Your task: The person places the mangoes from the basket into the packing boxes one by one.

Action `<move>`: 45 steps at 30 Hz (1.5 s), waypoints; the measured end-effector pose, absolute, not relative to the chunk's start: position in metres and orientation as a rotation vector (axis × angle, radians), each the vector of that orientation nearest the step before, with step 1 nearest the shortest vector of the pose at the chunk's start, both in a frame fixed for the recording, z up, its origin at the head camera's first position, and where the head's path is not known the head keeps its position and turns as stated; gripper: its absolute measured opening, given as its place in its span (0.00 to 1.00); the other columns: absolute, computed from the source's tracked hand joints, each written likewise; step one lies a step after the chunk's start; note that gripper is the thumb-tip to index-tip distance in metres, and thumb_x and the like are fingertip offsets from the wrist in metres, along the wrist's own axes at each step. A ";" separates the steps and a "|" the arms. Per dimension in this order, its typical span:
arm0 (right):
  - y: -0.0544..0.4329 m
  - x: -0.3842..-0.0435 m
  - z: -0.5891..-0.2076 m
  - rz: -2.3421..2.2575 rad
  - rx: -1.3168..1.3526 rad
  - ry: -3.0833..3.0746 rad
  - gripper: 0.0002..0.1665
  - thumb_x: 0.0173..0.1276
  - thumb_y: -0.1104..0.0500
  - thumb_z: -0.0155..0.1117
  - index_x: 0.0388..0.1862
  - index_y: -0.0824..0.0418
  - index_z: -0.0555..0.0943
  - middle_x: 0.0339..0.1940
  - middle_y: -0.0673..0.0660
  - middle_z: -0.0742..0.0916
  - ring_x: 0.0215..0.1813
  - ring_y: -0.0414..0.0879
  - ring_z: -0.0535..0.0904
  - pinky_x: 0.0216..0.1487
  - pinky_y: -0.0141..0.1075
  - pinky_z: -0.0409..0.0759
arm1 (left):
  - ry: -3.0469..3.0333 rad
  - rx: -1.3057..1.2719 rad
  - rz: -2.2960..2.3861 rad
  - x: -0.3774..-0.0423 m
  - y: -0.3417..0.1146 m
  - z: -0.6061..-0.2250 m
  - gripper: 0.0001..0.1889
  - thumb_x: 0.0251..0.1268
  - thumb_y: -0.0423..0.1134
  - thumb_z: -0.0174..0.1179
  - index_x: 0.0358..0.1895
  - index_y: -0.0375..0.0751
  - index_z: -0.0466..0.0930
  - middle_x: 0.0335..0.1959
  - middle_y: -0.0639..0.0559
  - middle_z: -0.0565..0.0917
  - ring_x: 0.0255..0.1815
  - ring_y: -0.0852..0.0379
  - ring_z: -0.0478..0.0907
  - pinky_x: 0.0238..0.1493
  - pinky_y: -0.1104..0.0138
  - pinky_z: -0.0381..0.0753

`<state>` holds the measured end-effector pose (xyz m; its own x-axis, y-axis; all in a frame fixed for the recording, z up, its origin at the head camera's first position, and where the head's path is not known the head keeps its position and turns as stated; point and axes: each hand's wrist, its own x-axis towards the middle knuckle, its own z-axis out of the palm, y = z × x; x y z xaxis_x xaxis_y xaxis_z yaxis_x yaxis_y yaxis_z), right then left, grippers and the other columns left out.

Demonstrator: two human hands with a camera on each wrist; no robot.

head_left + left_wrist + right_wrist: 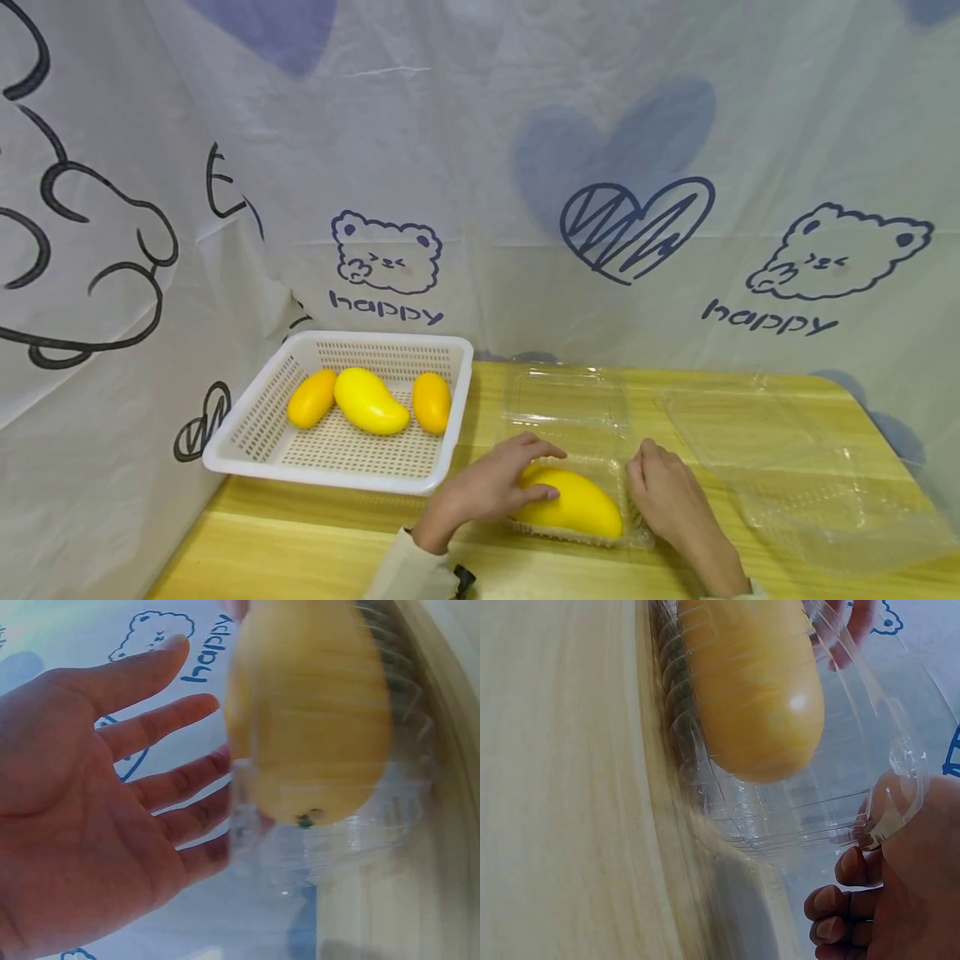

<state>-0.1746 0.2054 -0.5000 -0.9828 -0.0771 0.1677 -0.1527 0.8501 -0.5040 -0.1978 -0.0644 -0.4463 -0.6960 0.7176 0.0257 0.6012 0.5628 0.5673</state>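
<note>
The left hand [491, 487], fingers spread, is at the mango [585, 504] in the clear box [795, 817]; the right hand [667, 492] pinches its rim (three fruits [370, 402] lie in the basket [322, 475]).

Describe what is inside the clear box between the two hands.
One yellow mango lies in the clear box. The left hand covers part of it in the head view, and the mango hides the box floor beneath.

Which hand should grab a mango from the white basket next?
Probably the left hand. It is nearer the white basket, and its fingers look spread out, not curled round anything. The right hand seems busy pinching the edge of the clear box.
</note>
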 end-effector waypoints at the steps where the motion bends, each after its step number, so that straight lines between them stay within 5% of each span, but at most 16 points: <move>1: 0.206 -0.174 -0.500 0.805 0.181 -2.883 0.14 0.79 0.62 0.44 0.30 0.60 0.68 0.23 0.53 0.71 0.28 0.48 0.66 0.31 0.40 0.67 | 2.589 1.115 0.840 -0.197 -0.064 -0.445 0.23 0.75 0.47 0.62 0.68 0.45 0.76 0.64 0.50 0.77 0.62 0.51 0.76 0.64 0.64 0.75; 16: 0.206 -0.172 -0.498 0.727 0.219 -2.805 0.14 0.78 0.63 0.47 0.28 0.59 0.68 0.22 0.53 0.71 0.27 0.49 0.68 0.31 0.43 0.70 | 2.682 1.161 1.151 -0.194 -0.085 -0.420 0.16 0.78 0.37 0.57 0.64 0.43 0.78 0.60 0.51 0.81 0.59 0.53 0.78 0.62 0.57 0.78; 45: 0.204 -0.170 -0.496 0.640 0.181 -2.837 0.15 0.77 0.62 0.47 0.27 0.61 0.70 0.24 0.55 0.73 0.30 0.52 0.71 0.37 0.49 0.74 | 3.065 0.988 0.905 -0.211 -0.167 -0.371 0.19 0.82 0.44 0.53 0.67 0.42 0.75 0.64 0.46 0.76 0.65 0.46 0.74 0.67 0.49 0.74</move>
